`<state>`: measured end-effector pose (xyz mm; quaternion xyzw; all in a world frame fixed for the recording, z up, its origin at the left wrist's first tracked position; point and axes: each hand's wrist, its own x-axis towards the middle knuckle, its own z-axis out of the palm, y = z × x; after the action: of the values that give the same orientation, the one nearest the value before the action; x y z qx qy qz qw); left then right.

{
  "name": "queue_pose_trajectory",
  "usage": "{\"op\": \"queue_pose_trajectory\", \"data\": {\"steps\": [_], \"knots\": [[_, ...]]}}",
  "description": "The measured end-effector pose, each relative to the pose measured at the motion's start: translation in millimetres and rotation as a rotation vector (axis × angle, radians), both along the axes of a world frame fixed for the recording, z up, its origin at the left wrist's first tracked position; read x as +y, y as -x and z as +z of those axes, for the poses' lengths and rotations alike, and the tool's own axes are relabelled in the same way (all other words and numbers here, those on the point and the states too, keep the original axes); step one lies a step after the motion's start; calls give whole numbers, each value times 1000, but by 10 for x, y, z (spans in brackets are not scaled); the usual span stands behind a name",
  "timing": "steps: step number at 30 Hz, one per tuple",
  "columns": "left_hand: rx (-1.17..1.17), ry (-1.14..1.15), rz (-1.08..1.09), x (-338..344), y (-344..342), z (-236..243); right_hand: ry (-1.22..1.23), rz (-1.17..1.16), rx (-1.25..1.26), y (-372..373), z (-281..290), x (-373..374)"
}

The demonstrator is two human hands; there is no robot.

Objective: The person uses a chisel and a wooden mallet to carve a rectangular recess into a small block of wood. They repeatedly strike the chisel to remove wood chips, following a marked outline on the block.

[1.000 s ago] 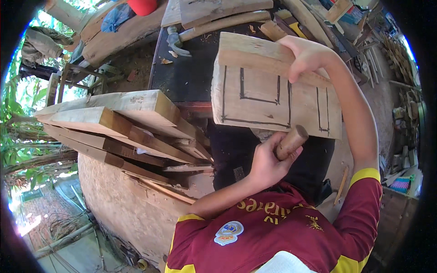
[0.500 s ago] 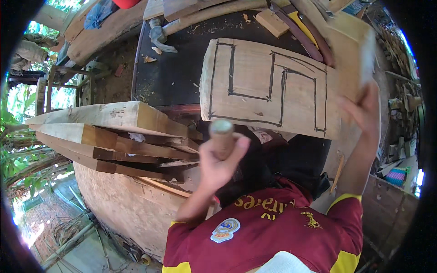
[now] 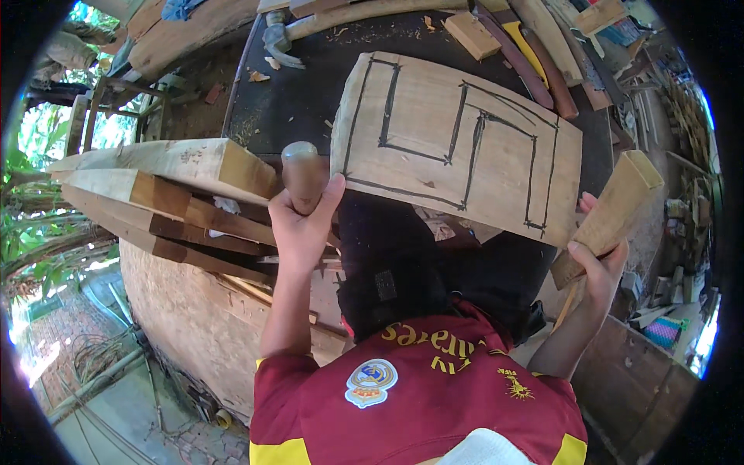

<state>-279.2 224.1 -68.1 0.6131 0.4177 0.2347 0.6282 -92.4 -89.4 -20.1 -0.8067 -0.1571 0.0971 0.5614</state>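
A thick pale wooden board (image 3: pixel 418 167) with dark marker outlines lies before me, its near edge above my lap. My left hand (image 3: pixel 302 240) is wrapped round a rounded wooden tool handle (image 3: pixel 304 184), end upward; the rest of the tool is hidden. The thumb of that hand is at the board's near left corner. At the opposite end, my right hand (image 3: pixel 601 267) grips a rectangular wooden block (image 3: pixel 620 201), which slants up and to the right. Its thumb and a fingertip are close against the board's right end.
Several sawn timbers (image 3: pixel 194 167) stick out at the left. On the dark bench top (image 3: pixel 291 101) lie a claw hammer (image 3: pixel 277 39), wood chips and a small wooden block (image 3: pixel 471 36). Long-handled tools (image 3: pixel 527 66) rest at the far right, and a pencil-like stick (image 3: pixel 566 306) lies beside my right forearm.
My left hand has moved left with the handle to the board's corner. My right hand has brought the block down to the board's right end. The board has turned slightly clockwise.
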Motion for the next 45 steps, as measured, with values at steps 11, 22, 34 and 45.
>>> {"op": "queue_pose_trajectory", "data": {"steps": [11,22,34,45], "knots": [[37,-27,151,-354,236,124,-150,203,150,-434,14,-149],[101,-280,299,-583,182,168,-232,282,211,-601,42,-48],[-175,-1028,-531,-777,-135,973,-144,190,155,-468,49,11],[-256,-907,-665,-855,-976,848,-357,106,500,-522,-141,-51]]}}
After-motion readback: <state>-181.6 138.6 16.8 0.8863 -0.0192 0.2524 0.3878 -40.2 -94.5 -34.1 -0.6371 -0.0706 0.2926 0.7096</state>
